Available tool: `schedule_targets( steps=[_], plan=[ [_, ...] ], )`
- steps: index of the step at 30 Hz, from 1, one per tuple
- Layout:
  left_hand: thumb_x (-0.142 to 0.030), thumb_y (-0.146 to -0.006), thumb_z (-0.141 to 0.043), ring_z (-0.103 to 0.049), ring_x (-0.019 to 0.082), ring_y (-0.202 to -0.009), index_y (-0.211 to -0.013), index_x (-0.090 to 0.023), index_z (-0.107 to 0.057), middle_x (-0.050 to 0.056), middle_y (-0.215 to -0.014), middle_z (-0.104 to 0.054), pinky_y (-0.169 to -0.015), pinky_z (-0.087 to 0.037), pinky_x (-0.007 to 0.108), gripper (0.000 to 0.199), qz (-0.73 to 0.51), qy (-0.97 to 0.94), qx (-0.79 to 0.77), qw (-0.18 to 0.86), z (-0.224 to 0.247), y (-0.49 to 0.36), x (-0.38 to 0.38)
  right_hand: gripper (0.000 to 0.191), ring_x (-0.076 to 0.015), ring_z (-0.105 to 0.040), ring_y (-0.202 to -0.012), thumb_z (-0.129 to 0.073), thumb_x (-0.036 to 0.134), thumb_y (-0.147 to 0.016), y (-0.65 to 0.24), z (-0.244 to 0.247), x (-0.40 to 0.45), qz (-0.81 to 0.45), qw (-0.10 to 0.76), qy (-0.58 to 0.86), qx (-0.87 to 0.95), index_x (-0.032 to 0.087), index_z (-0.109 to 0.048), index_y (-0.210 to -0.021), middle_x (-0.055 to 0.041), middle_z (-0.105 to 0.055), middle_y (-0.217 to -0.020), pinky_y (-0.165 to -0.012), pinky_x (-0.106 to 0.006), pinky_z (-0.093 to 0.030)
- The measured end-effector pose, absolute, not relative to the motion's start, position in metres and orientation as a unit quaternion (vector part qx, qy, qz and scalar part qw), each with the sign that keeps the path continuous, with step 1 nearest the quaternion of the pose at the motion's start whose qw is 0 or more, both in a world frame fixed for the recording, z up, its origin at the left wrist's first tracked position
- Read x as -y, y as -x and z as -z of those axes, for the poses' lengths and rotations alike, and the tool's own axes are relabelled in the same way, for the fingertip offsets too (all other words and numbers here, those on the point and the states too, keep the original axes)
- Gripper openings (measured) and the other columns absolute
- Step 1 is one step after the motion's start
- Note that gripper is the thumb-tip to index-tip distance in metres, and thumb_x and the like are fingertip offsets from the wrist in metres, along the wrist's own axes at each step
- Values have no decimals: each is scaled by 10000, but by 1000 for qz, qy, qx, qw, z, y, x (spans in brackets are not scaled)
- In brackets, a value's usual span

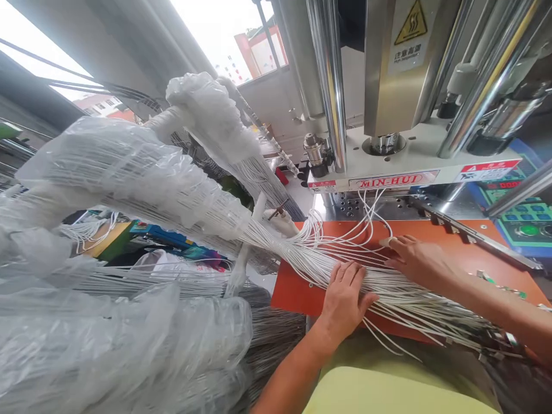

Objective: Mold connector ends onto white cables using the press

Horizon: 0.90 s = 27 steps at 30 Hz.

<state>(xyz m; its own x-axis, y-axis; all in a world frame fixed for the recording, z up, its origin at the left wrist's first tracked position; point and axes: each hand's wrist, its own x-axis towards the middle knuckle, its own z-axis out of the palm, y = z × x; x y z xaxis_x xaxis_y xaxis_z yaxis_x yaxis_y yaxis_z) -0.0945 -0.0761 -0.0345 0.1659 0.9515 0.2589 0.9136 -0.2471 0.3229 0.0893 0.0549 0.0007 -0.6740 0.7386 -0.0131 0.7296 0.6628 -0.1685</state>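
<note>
The bundle of white cables [310, 261] lies across the orange table [291, 290], spilling off its left side toward a plastic-wrapped sheath and fanning out toward the right. The left hand [344, 296] rests flat over the bundle, its fingers close together and the thumb out to the side. The right hand [414, 259] reaches over the far side of the bundle, fingertips by a few cables that curve up from it; whether it pinches one, I can't tell.

Just behind stands a press marked MIN-HUI [388, 144], with steel columns and a yellow heat-warning label [411, 29]. A slotted metal rail [474, 230] lies slantwise on the table, and beyond its right end sits a control panel [528, 213] with buttons. Over on the left, more cable bundles hang in cloudy plastic wrap [129, 167] on padded rack arms, beneath a bright window [215, 34].

The right forearm covers some of the bundle, its far ends are a dim tangle, and the control panel is cut off. Small green-and-metal pieces [502, 287] are too tiny to make out.
</note>
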Motion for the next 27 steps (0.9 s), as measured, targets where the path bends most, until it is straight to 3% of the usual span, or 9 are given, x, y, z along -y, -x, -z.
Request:
schedule_targets(
  steps=[10,17,24,27],
  plan=[
    [-544,-939,-477,-498,267,-1253,-1262,-144,-557,125,-1309,-586,-1137,-338,439,520,-209,-779,-586,79,39,106,73,356,-264,-586,-1027,-508,249,-910,-79,14,-55,-46,-10,377,925,185,-490,-1259,-106,-625,-1077,-607,-292,-440],
    [-533,-925,-504,-396,292,-1368,-1253,-138,-548,141,-1352,-538,-1170,-294,454,515,-211,-778,-586,83,39,107,73,437,-277,-609,-992,-385,110,-906,-71,17,-62,-18,-24,390,920,147,-447,-1337,-117,-649,-1034,-637,-335,-469],
    [-571,-907,-512,-416,314,-1333,-1228,-162,-562,137,-1362,-537,-1118,-354,477,523,-197,-774,-596,85,34,107,73,491,-288,-597,-1064,-465,278,-922,-75,21,-61,-124,30,416,900,218,-379,-1402,-87,-642,-1180,-762,-396,-521],
    [-561,-913,-510,-441,291,-1307,-1229,-157,-560,130,-1377,-528,-1131,-343,454,516,-198,-781,-585,98,34,110,72,539,-296,-581,-1062,-506,318,-926,-68,20,-57,-105,26,414,904,193,-349,-1427,-101,-637,-1147,-781,-403,-518]
  ],
)
